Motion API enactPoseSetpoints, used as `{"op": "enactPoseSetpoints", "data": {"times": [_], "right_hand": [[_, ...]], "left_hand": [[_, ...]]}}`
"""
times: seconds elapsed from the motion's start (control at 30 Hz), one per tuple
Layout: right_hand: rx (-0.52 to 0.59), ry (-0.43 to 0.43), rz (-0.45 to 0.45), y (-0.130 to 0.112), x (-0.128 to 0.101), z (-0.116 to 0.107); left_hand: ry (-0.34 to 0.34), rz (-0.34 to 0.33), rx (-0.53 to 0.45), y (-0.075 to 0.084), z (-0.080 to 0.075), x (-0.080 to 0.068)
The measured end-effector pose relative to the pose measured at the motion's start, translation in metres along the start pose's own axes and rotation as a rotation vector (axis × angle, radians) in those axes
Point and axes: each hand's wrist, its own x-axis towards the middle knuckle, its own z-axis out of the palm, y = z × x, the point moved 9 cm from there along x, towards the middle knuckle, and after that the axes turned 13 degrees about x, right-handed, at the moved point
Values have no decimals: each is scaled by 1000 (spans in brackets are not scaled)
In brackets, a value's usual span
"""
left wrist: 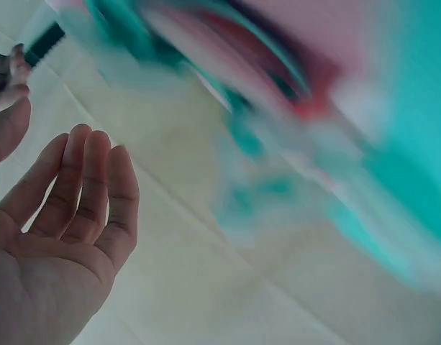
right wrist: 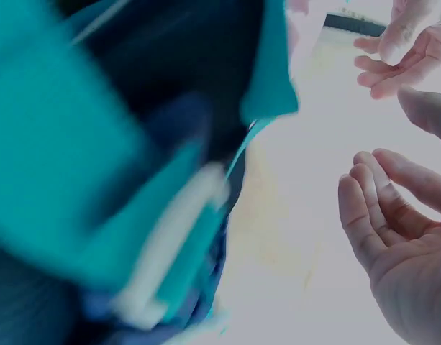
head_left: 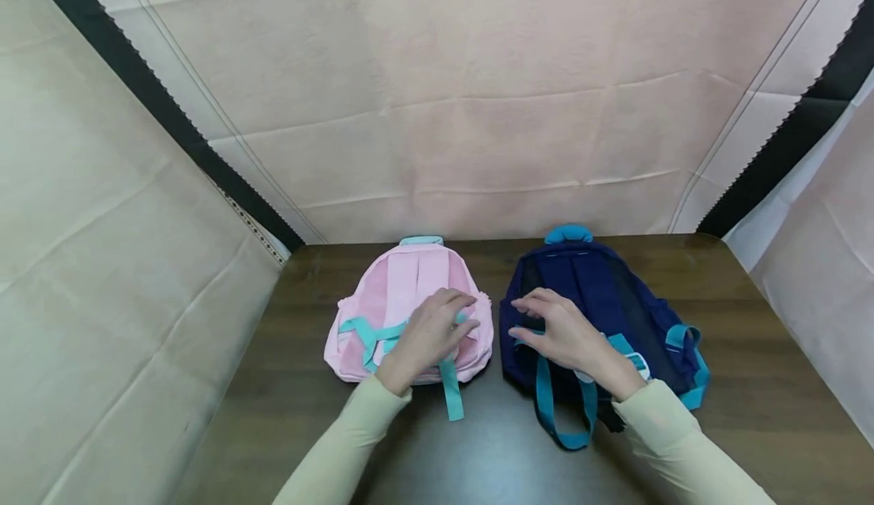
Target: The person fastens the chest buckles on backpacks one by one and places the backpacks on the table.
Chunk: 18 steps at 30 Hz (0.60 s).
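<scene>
A pink backpack with teal straps lies strap side up on the dark table. A navy backpack with teal straps lies the same way to its right. My left hand hovers over the lower part of the pink backpack with relaxed fingers and holds nothing. My right hand is spread over the left half of the navy backpack, also holding nothing. In the left wrist view the left hand shows an empty palm beside the blurred pink backpack. The right wrist view shows the right hand loose and empty beside the blurred navy backpack.
Pale cloth sheets hang behind the table and on both sides, close to its edges. A loose teal strap trails toward me from the pink backpack. A teal strap loop lies in front of the navy one.
</scene>
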Motion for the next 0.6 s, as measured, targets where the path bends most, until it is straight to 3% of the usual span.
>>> {"op": "enactPoseSetpoints", "data": {"times": [0.1, 0.3, 0.43, 0.6], "right_hand": [[-11, -35, 15, -8, 12, 13], [4, -129, 45, -19, 34, 47], [57, -180, 63, -22, 46, 71], [73, -236, 25, -26, 61, 101]], "left_hand": [[-43, -49, 62, -27, -5, -10], [-217, -127, 166, -70, 4, -30], [-229, -129, 151, -84, 9, -40], [-227, -188, 88, -98, 8, -49]]}}
